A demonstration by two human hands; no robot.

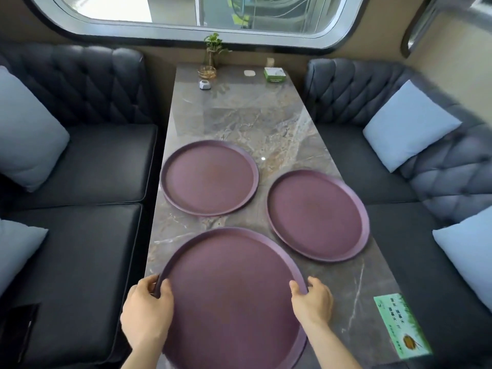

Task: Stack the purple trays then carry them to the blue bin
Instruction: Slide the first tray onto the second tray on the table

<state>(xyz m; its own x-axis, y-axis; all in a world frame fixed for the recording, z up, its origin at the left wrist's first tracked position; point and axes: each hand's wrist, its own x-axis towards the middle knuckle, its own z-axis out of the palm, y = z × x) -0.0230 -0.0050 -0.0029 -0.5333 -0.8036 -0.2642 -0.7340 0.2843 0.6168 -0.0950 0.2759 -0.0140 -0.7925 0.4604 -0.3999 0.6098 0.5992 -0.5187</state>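
Observation:
Three round purple trays are on a long marble table (255,123). The nearest tray (231,294) is the largest in view and looks raised at its near side. My left hand (146,312) grips its left rim, and my right hand (311,302) grips its right rim. A second tray (209,177) lies flat at the middle left of the table. The third tray (317,214) lies flat to the right, reaching the table's right edge. No blue bin is in view.
Dark padded benches with pale blue cushions (407,126) flank the table on both sides. At the far end stand a small plant in a glass vase (211,55), a green box (274,74) and a small white object (204,84). A green card (402,324) lies near right.

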